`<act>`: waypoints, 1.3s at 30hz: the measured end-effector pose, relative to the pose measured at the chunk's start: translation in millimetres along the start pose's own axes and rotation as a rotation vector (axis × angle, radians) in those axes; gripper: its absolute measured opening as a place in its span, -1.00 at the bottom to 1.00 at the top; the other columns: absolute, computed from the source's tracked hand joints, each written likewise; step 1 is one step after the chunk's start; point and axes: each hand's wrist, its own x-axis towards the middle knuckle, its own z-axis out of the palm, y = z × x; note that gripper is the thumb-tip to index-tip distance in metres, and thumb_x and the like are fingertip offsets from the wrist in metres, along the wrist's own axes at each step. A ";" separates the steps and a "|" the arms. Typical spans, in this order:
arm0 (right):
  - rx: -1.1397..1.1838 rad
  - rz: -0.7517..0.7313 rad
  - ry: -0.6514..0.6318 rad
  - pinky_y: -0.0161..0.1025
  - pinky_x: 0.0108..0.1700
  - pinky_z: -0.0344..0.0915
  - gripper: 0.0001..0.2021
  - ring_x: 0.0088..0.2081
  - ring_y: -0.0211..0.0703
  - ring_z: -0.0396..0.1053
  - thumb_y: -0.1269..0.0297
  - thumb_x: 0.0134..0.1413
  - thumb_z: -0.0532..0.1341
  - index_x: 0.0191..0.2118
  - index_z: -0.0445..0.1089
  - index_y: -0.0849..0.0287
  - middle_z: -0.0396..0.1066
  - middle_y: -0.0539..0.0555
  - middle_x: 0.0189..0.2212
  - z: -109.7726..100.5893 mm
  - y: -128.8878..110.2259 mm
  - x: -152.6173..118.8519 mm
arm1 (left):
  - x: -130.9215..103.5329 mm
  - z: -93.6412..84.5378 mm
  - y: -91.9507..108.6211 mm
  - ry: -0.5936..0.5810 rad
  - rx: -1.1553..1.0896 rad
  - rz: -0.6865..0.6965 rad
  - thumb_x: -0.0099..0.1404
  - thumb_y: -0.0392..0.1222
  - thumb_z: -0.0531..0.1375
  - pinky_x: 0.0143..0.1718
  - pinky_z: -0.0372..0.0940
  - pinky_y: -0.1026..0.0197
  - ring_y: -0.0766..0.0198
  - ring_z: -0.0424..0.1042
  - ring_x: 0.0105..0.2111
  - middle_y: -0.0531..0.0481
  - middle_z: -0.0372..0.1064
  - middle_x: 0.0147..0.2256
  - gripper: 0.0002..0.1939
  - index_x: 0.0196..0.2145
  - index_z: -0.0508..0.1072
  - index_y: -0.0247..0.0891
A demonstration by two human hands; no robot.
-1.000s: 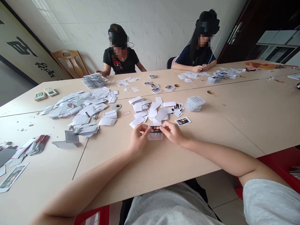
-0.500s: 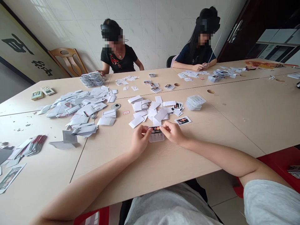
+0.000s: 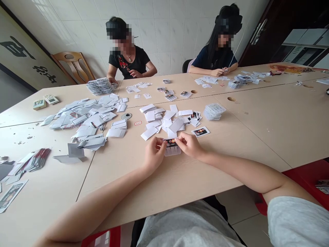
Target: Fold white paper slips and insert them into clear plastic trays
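Note:
Close in front of me is a small clear plastic box (image 3: 172, 151), with dark slim items inside and a black label (image 3: 170, 142) with an orange-red mark across its upper part. My left hand (image 3: 155, 153) is closed on the box's left side, thumb at the label's edge. The fingers of my right hand (image 3: 190, 146) pinch the upper right corner, at the label. Just beyond lies a pile of white paper slips (image 3: 166, 120), and a loose black printed card (image 3: 200, 131) rests to the right of it.
Stacked clear boxes (image 3: 214, 112) stand right of the slips. A large heap of white folded cards (image 3: 87, 113) covers the left side, near a round metal grommet (image 3: 126, 116). Two people sit across the table, one beside a box stack (image 3: 99, 86). A red stool (image 3: 308, 175) is at right.
My hands stay almost in place on the box. Across the table, the person on the left has leaned left and brought one hand into view before the chest.

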 end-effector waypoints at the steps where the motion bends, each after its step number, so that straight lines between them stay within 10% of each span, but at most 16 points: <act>1: -0.004 0.000 -0.001 -0.34 -0.55 0.02 -0.73 -0.61 -0.33 0.10 0.19 0.11 0.09 -0.54 0.08 0.15 0.16 -0.08 -0.64 -0.1 -0.4 0.1 | 0.0 0.3 0.2 0.003 0.007 0.003 0.19 -0.10 0.13 -0.45 0.21 0.27 0.35 0.31 -0.45 0.00 0.34 -0.34 -0.77 -0.49 0.20 -0.25; 39: -0.044 -0.016 0.005 -0.33 -0.55 0.02 -0.72 -0.62 -0.33 0.08 0.21 0.09 0.08 -0.57 0.02 0.13 0.13 -0.08 -0.67 -0.8 -5.3 2.2 | 1.3 3.1 -3.4 0.027 0.030 0.051 0.17 -0.12 0.12 -0.39 0.17 0.25 0.30 0.31 -0.38 -0.01 0.36 -0.35 -0.79 -0.52 0.19 -0.24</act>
